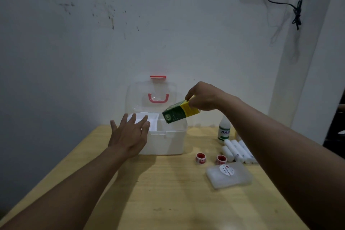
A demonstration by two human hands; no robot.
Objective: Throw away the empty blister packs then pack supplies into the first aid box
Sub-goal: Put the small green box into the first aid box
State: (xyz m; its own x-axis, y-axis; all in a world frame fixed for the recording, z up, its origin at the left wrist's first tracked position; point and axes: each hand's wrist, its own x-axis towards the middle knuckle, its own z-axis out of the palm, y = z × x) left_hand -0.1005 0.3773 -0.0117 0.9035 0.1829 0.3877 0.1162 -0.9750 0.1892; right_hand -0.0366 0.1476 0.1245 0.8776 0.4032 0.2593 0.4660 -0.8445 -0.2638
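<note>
Fingers (188, 97) of the right hand (204, 97) pinch the yellow end of a green and yellow carton (178, 112), holding it over the right compartment of the open first aid box (164, 136). Its long axis tilts, green end down and to the left, yellow end up toward the hand. Spread wide and holding nothing, the left hand (128, 136) lies flat with its fingertips at the box's left front rim.

Beneath everything, the wooden bench (168, 201) carries the white box near its far edge, clear lid upright with a pink handle (158, 98). Toward the right edge lie a frosted flat case (228, 176), a cluster of white rolls (237, 151), a white bottle (224, 129) nearer the far edge, and two red-cored tape rolls (200, 158) between the box and the case.
</note>
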